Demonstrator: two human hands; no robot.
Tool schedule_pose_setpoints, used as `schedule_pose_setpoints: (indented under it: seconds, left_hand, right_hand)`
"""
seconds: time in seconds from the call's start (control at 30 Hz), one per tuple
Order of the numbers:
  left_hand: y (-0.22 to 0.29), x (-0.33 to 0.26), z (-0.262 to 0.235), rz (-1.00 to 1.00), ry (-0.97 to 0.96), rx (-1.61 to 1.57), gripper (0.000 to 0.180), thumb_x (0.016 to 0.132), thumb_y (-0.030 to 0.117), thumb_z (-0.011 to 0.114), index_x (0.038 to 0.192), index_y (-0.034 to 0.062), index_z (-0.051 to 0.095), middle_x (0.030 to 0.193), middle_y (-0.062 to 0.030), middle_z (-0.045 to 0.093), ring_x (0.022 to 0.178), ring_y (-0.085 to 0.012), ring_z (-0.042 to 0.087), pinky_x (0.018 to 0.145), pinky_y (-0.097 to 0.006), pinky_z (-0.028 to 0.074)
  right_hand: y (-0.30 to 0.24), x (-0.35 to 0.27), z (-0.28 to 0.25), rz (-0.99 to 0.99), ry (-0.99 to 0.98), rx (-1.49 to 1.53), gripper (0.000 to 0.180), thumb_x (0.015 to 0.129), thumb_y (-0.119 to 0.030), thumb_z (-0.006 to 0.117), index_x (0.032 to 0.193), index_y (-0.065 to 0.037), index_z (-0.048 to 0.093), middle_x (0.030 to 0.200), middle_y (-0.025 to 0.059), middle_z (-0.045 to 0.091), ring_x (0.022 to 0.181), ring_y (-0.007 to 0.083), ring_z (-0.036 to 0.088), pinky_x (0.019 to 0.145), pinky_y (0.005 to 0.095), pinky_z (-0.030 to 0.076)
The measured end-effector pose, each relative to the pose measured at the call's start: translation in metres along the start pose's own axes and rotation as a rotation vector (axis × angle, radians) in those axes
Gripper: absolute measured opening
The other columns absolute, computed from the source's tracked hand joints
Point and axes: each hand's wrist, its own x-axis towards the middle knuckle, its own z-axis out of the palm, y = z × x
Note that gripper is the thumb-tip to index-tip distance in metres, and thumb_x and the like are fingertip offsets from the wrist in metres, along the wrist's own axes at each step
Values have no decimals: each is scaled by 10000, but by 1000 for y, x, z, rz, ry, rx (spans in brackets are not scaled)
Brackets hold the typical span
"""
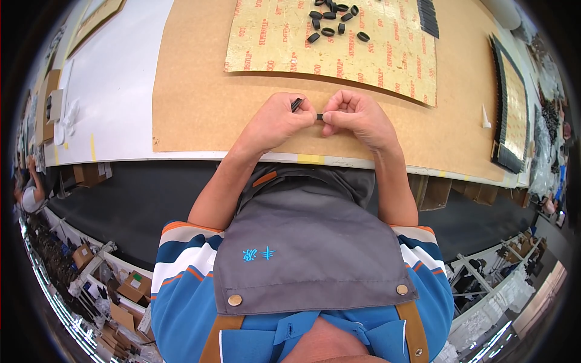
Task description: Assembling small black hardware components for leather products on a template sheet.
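Above the near edge of the table, my left hand [273,123] is closed around a short black strip [296,104], whose end sticks out over the curled fingers. A small dark piece shows between the two hands; whether it belongs to the same strip I cannot tell. My right hand [358,116] pinches that piece between thumb and forefinger, its other fingers curled. Beyond the hands, several black loops [328,32] lie scattered on a yellow sheet [266,51] with red print.
Brown board [193,91] covers much of the white table [115,91]. A row of black strips [428,18] lies along the yellow sheet's right edge. Farther right are a white pointed nozzle [486,117] and another sheet edged with black strips [514,109]. Cardboard boxes [433,192] stand under the table.
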Motion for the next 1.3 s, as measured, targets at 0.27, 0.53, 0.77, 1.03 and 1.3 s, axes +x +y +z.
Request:
schedule_pose_setpoints:
  seconds: [0.27, 0.53, 0.77, 1.03, 1.3]
  left_hand:
    - [-4, 0, 2, 76, -11, -23, 122, 769, 128, 582, 727, 14, 576, 607, 66, 432, 576, -26, 364, 491, -220, 299]
    - [1, -3, 0, 22, -37, -58, 115, 803, 125, 590, 759, 19, 583, 612, 83, 406, 582, -18, 346, 501, -211, 283]
    - [0, -4, -6, 40, -104, -13, 133, 827, 134, 582, 759, 19, 580, 633, 79, 406, 607, -17, 347, 508, -212, 291]
    - [0, -6, -12, -112, -173, -467, 149, 918, 175, 517, 901, 35, 564, 646, 50, 451, 535, -42, 365, 482, -206, 289]
    - [-7, -1, 7, 240, -5, -855, 311, 974, 218, 442, 1154, -23, 518, 1085, -107, 574, 1020, -167, 550, 900, -311, 435]
  right_hand:
    - [7, -1, 6, -22, 33, 43, 113, 812, -34, 642, 862, -12, 543, 751, 43, 597, 658, 98, 623, 646, 227, 533]
    - [-7, -7, -6, 30, -43, -66, 191, 916, -208, 548, 902, -20, 569, 742, 22, 582, 620, 81, 594, 584, 210, 486]
    - [-10, -6, 9, -17, -144, -371, 284, 922, -248, 533, 765, -16, 583, 593, -26, 471, 481, 40, 448, 435, 210, 375]
    - [-24, 10, 16, -249, 185, -355, 264, 861, -201, 603, 673, -30, 532, 571, -14, 463, 530, 44, 453, 464, 230, 383]
    - [-33, 6, 30, -417, 243, -667, 200, 816, -169, 671, 850, 22, 619, 730, 72, 613, 644, 134, 576, 572, 268, 464]
